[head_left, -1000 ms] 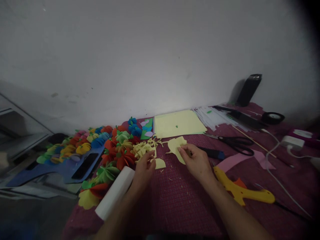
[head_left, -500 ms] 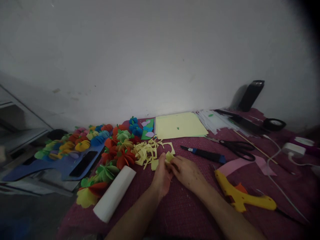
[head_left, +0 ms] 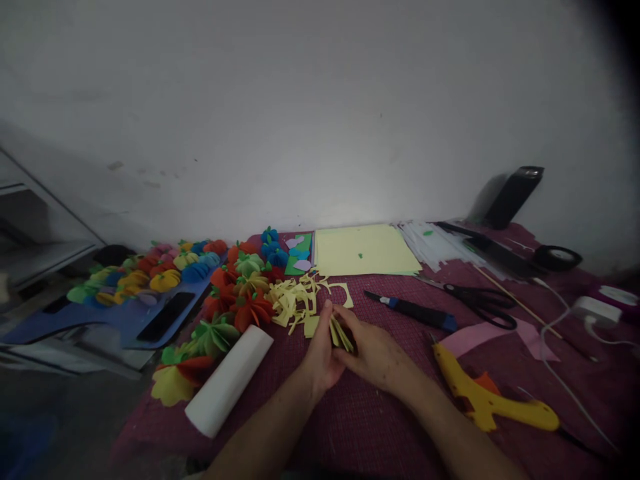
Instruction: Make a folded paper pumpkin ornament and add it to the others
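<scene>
Several folded yellow paper pieces (head_left: 341,335) are gathered in a small stack between my two hands, their edges fanned toward me. My left hand (head_left: 323,353) is closed on the stack from the left, thumb upright along it. On the other side my right hand (head_left: 373,350) curls its fingers and thumb around the pieces. Just beyond them lie yellow paper offcuts (head_left: 295,300) in a tangled heap. A blue and black utility knife (head_left: 415,312) rests behind my right hand, blade out to the left.
Colourful paper pumpkins (head_left: 253,310) crowd the left, beside a white roll (head_left: 230,383). Yellow sheets (head_left: 367,248) lie by the wall. At right are black scissors (head_left: 480,300), pink paper (head_left: 477,338), a yellow glue gun (head_left: 493,397) and a white charger (head_left: 597,310) with its cable.
The yellow paper pieces have turned in my hands, so their fanned edges now show. My right hand has shifted from pinching at the top to wrapping their right side. The view has shifted slightly.
</scene>
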A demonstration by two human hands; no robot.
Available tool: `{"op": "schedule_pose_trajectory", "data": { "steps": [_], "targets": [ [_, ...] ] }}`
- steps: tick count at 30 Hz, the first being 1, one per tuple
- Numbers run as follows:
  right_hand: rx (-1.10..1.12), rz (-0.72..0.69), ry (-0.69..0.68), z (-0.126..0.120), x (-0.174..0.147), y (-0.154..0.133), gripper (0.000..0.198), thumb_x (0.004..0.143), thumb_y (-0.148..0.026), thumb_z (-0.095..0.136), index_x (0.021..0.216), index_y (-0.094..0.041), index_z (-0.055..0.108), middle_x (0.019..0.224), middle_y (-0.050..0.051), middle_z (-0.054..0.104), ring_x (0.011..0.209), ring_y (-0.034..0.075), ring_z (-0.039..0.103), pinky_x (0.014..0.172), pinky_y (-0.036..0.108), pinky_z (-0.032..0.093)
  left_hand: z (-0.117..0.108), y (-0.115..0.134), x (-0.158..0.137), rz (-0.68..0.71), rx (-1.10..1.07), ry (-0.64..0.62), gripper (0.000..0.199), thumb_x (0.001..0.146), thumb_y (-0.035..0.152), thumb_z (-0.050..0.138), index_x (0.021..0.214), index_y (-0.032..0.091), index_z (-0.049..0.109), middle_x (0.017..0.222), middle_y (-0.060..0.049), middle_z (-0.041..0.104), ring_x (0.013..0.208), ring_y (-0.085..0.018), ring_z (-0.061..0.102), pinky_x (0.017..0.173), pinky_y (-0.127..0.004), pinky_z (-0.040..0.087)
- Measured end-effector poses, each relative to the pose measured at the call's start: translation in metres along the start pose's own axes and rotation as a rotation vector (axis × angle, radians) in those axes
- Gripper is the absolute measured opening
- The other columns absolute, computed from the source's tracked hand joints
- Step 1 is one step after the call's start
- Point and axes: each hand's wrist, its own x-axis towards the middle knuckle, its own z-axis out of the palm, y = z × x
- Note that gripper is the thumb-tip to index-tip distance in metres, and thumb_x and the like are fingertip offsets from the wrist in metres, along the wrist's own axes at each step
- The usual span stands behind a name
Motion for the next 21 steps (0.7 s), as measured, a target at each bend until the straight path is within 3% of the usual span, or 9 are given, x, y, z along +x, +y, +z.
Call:
{"op": "schedule_pose_trajectory", "data": {
  "steps": [7, 12, 16, 21],
  "targets": [
    [0.119, -0.168, -0.042, -0.013, -0.006, 0.012, 0.089, 0.059, -0.033, 0.078, 0.137, -0.025, 0.035, 0.134, 0.009, 0.047, 0.121, 0.026, 0.043, 0.099, 0.041, 0.036, -0.002, 0.005, -0.001, -0.078, -0.045, -0.052, 0.041, 0.078, 0.054, 0.055, 0.073, 0.014, 0.063, 0.064, -0.003, 0.065, 0.065, -0.017, 0.064, 0.070, -0.029, 0.049],
    [0.007, -0.143, -0.079, -0.010, -0.006, 0.028, 0.113, 0.048, -0.039, 0.083, 0.143, -0.021, 0.025, 0.149, 0.012, 0.026, 0.136, 0.030, 0.020, 0.109, 0.047, 0.021, -0.001, 0.004, -0.003, -0.035, -0.068, -0.093, 0.041, 0.082, 0.053, 0.052, 0.084, 0.015, 0.065, 0.078, -0.004, 0.070, 0.075, -0.017, 0.065, 0.076, -0.028, 0.048],
    [-0.007, -0.119, -0.059, -0.006, -0.005, 0.032, 0.116, 0.049, -0.041, 0.082, 0.144, -0.018, 0.021, 0.149, 0.013, 0.025, 0.136, 0.028, 0.019, 0.110, 0.045, 0.020, 0.001, 0.000, -0.006, -0.109, -0.019, -0.147, 0.049, 0.081, 0.057, 0.050, 0.100, 0.014, 0.064, 0.087, -0.008, 0.070, 0.086, -0.022, 0.065, 0.082, -0.032, 0.047],
    [0.025, -0.075, -0.076, -0.010, -0.004, 0.028, 0.110, 0.052, -0.049, 0.078, 0.143, -0.019, 0.024, 0.146, 0.014, 0.031, 0.134, 0.031, 0.023, 0.107, 0.048, 0.023, 0.002, -0.002, -0.009, -0.151, 0.027, -0.180, 0.055, 0.081, 0.061, 0.045, 0.102, 0.015, 0.064, 0.083, -0.009, 0.071, 0.081, -0.023, 0.067, 0.073, -0.031, 0.050]
  ]
}}
